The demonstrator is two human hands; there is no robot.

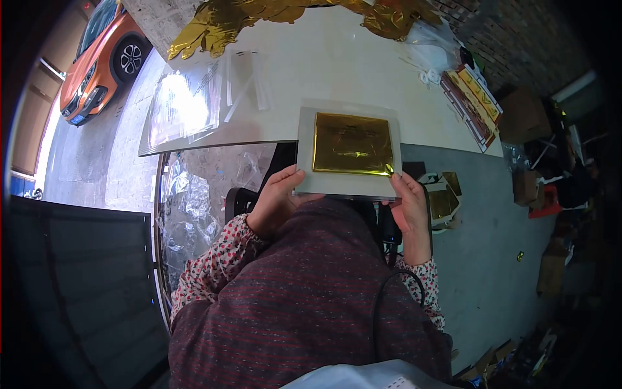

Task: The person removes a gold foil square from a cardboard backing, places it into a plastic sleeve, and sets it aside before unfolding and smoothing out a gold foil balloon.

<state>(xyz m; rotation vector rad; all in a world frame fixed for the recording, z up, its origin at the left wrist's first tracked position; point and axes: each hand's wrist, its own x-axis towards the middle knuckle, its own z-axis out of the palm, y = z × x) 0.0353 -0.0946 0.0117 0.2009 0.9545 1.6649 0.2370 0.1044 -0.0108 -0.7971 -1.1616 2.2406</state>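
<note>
In the head view my two hands hold a flat, pale see-through panel (350,184) at its near edge, in front of my body. A shiny rectangle of gold foil (353,144) lies on the panel, with a small lifted or creased corner at its lower right. My left hand (277,200) is closed on the panel's lower left corner, thumb on top. On the opposite side, my right hand (411,204) grips the lower right edge, its thumb close to the foil's corner. The panel's far part overlaps the table's front edge. Fingers under the panel are mostly hidden.
Clear plastic sheets and strips (184,107) lie at the left of the white table (350,58). Crumpled gold foil (243,23) is heaped along its far edge. A plastic bag (433,48) and printed boxes (473,104) sit at the right. An orange car (103,68) stands outside.
</note>
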